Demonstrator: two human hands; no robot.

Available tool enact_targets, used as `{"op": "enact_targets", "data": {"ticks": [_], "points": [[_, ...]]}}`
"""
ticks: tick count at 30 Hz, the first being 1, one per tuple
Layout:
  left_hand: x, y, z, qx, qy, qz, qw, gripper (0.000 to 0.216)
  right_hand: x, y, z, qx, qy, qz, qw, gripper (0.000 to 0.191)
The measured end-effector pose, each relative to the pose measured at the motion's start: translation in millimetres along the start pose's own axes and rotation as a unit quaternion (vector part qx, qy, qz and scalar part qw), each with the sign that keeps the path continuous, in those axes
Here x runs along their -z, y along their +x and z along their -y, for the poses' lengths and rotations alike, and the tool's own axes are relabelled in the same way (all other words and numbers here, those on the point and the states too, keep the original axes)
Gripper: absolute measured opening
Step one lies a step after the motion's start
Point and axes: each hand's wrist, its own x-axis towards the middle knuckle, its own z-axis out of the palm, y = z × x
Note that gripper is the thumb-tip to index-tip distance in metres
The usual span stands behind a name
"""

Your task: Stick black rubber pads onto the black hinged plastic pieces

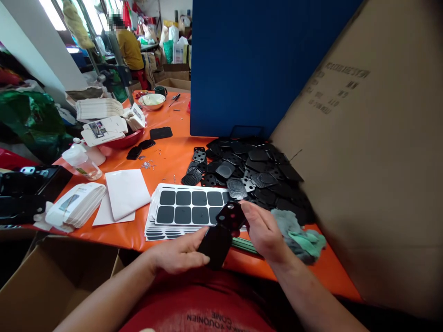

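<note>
While left hand and right hand clamp black plates, orange table fronts, seemingly, a workshop.

a stack of sheets lies at the near edge of the surface, with a pile of plates behind it to the right. a panel stands behind the pile, and a cardboard sheet leans on its right. a cloth lies right of the stack. before the stack, the left hand and right hand hold two pieces.
</note>
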Motion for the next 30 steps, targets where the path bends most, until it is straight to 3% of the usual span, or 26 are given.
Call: {"op": "enact_targets", "data": {"ticks": [2, 4, 7, 9, 11, 14, 18, 21, 23, 26, 30], "points": [[7.0, -1.1, -0.1, 0.004, 0.084, 0.006, 0.996, 0.045, -2.5, -1.6, -11.9, -0.040, 0.046, -0.052, 0.997, 0.045], [8.4, 2.5, 0.4, 0.027, 0.208, -0.085, 0.974, 0.047, -8.2, -4.8, -21.6, -0.059, 0.048, -0.108, 0.991, 0.045], [-4.7, 15.1, 4.0, 0.049, 0.398, -0.246, 0.883, 0.058, -22.6, -13.7, -23.1, -0.048, 0.016, -0.155, 0.987, 0.042], [-18.0, 24.2, 7.9, 0.046, 0.441, -0.278, 0.852, 0.073, -33.0, -22.2, -16.9, -0.014, -0.019, -0.126, 0.992, 0.037], [-27.4, 29.8, 11.1, 0.049, 0.407, -0.280, 0.868, 0.080, -38.2, -31.2, -11.0, 0.034, -0.048, -0.040, 0.997, 0.033], [-29.2, 30.0, 11.8, 0.066, 0.339, -0.286, 0.894, 0.058, -30.0, -43.6, -14.0, 0.120, -0.147, 0.073, 0.979, 0.028], [-22.0, 24.6, 6.8, 0.106, 0.285, -0.304, 0.903, 0.032, -7.8, -59.1, -45.6, 0.187, -0.399, 0.044, 0.897, 0.025], [-18.0, 23.4, 1.8, 0.127, 0.324, -0.318, 0.882, 0.031, -0.1, -68.8, -69.3, 0.192, -0.484, 0.009, 0.854, 0.028], [-16.3, 23.2, -1.6, 0.133, 0.376, -0.321, 0.859, 0.033, 2.4, -71.8, -72.4, 0.191, -0.466, -0.004, 0.864, 0.030], [-15.4, 22.3, -5.8, 0.133, 0.425, -0.322, 0.836, 0.031, 7.1, -70.1, -55.4, 0.181, -0.350, -0.013, 0.919, 0.034], [-18.1, 20.9, -8.7, 0.126, 0.415, -0.297, 0.851, 0.030, 10.2, -64.3, -24.2, 0.164, -0.219, 0.032, 0.961, 0.034]]}}
